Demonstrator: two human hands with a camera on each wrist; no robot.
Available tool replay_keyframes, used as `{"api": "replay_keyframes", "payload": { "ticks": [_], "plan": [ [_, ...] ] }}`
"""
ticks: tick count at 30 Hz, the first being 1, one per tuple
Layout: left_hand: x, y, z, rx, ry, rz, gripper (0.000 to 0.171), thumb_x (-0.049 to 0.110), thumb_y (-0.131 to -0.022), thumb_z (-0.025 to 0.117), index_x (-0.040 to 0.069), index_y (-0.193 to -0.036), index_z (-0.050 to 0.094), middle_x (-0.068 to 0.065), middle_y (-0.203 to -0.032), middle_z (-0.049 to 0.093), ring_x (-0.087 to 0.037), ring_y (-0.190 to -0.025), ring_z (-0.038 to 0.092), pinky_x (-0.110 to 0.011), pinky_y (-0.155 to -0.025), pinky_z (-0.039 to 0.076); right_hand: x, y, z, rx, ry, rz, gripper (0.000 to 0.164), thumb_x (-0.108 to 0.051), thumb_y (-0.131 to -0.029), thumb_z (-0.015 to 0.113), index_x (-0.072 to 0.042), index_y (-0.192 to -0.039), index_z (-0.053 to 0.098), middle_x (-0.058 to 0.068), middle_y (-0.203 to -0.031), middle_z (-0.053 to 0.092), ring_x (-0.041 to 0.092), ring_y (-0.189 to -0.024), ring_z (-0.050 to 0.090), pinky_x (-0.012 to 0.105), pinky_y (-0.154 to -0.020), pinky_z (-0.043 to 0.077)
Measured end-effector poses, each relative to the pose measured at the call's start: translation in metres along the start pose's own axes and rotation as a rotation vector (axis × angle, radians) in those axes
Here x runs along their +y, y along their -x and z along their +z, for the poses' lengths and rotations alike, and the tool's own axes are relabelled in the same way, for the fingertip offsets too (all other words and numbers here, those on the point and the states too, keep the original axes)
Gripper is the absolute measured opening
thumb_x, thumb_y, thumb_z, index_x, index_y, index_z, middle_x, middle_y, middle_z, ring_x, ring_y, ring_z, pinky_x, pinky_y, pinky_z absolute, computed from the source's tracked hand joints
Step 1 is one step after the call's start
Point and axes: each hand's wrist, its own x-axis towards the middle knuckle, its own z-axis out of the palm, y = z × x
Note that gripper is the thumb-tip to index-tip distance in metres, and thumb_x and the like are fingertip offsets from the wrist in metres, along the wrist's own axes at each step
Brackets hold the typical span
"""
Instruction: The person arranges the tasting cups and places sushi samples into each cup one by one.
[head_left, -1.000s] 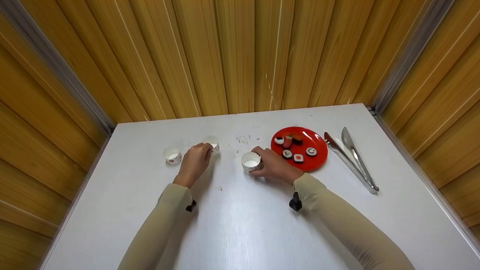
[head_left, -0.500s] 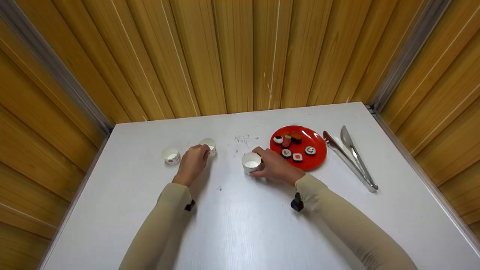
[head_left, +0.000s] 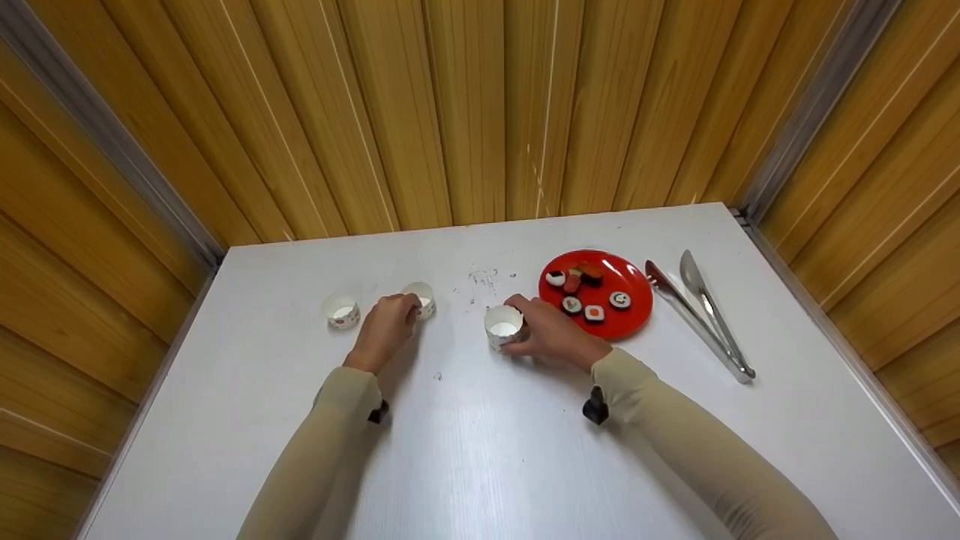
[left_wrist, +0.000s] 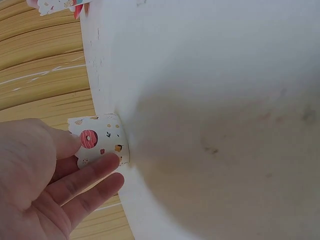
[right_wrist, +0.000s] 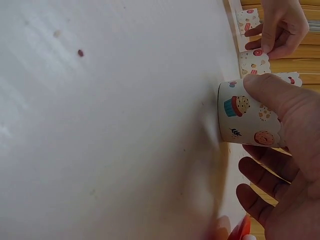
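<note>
My left hand [head_left: 384, 330] pinches a white paper baking cup [head_left: 421, 298] by its near side, thumb against fingers. In the left wrist view that baking cup [left_wrist: 102, 135] stands on the table and shows a pink doughnut print. My right hand [head_left: 555, 330] grips a second paper baking cup [head_left: 502, 322] from its right side, with the cup's mouth upward. Cupcake and doughnut prints cover this baking cup [right_wrist: 245, 112] in the right wrist view, where the thumb lies on its wall. A third baking cup [head_left: 342, 312] stands untouched, left of my left hand.
A red plate [head_left: 634, 319] with several sushi pieces [head_left: 594, 313] lies just beyond my right hand. Metal tongs [head_left: 709, 322] rest to the right of the plate. Wood-patterned walls [head_left: 465, 112] border the white table [head_left: 465, 450] at the back and sides.
The baking cup in my left hand has shifted slightly toward me. My right hand and its baking cup have stayed almost still. The head view has tilted a little.
</note>
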Motion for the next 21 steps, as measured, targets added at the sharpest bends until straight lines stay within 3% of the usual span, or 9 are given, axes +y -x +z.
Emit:
{"api": "replay_keyframes", "payload": {
  "ticks": [7, 21],
  "plan": [
    [0.0009, -0.0011, -0.0023, -0.041, -0.004, -0.025, 0.014, -0.007, -0.098, 0.061, -0.002, -0.101, 0.073, -0.015, -0.095, 0.074, -0.024, -0.083, 0.068, -0.039, -0.073, 0.057, 0.0009, -0.0005, 0.0007, 0.001, 0.004, -0.004, 0.065, -0.032, -0.083, 0.088, -0.017, -0.135, 0.053, 0.002, -0.117, 0.063, 0.019, -0.105, 0.056, 0.041, -0.096, 0.049],
    [0.0013, -0.0033, -0.0025, -0.031, -0.007, 0.025, 0.014, -0.012, -0.095, 0.06, -0.003, -0.096, 0.071, -0.018, -0.092, 0.073, -0.024, -0.079, 0.065, -0.042, -0.073, 0.057, -0.0001, 0.0001, 0.0004, -0.006, -0.01, 0.02, 0.065, -0.032, -0.083, 0.088, -0.016, -0.136, 0.053, 0.004, -0.12, 0.063, 0.02, -0.108, 0.057, 0.042, -0.099, 0.049]
  ]
}}
